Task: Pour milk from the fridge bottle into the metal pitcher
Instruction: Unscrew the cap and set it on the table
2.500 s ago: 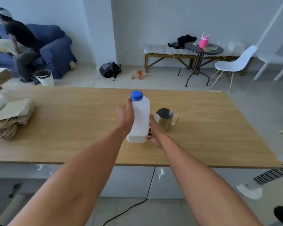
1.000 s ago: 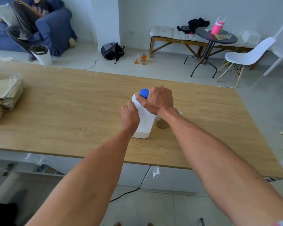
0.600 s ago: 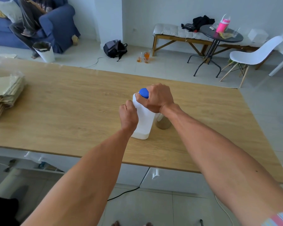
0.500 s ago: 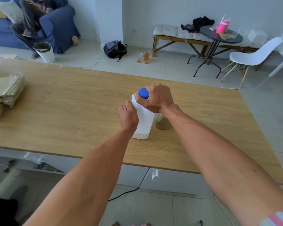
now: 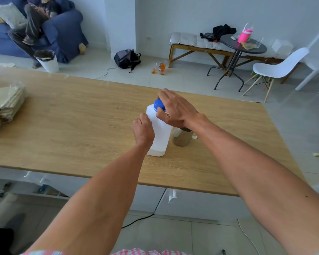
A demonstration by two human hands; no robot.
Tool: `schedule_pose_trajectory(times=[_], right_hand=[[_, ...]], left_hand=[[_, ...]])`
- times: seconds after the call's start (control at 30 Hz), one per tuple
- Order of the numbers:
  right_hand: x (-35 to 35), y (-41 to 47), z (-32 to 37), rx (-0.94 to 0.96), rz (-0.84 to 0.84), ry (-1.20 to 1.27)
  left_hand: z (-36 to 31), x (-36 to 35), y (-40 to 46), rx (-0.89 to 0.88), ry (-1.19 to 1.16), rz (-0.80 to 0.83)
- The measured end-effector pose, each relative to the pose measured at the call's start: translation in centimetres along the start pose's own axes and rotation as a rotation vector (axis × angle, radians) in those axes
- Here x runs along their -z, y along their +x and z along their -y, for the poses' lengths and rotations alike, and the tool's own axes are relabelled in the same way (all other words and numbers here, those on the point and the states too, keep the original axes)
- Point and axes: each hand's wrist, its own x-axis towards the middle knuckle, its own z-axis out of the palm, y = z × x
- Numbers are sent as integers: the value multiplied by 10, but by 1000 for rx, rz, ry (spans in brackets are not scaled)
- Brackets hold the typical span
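Note:
A white plastic milk bottle point(image 5: 160, 137) stands upright on the wooden table point(image 5: 81, 126). My left hand point(image 5: 143, 130) grips its side. My right hand point(image 5: 175, 109) comes over the top, thumb and fingers closed around the blue cap point(image 5: 158, 104). Just right of the bottle stands the metal pitcher point(image 5: 181, 138), its rim and handle mostly hidden under my right wrist.
A stack of brown paper bags point(image 5: 4, 109) lies at the table's left edge. Beyond the table are a blue sofa with a person point(image 5: 35, 28), a white bin point(image 5: 47, 60), a backpack point(image 5: 126, 58), a bench, a round table point(image 5: 243, 46) and a white chair point(image 5: 278, 69).
My right hand moved from the bottle's base to the blue cap and has turned on it, fingers now spread further over the top. The left hand keeps hold of the bottle.

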Motion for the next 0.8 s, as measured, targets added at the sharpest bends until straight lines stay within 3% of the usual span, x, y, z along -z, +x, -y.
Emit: schedule_pose_trajectory(times=[0.1,0.3,0.53,0.67,0.8], right_hand=[[5,-2,1,5,29,-66],[16,8,14,-281,40,-250],[29,5,16,-130,117,-36],[32,2,16,-161,-62,180],[25,-13,11,-449,-469,558]], left_hand=[[0,0,1,7,-8,1],[5,0,3,9,5,9],[6,-1,6,-9,69,10],[7,0,6,-11,51,1],[10,1,7,-42,103,10]])
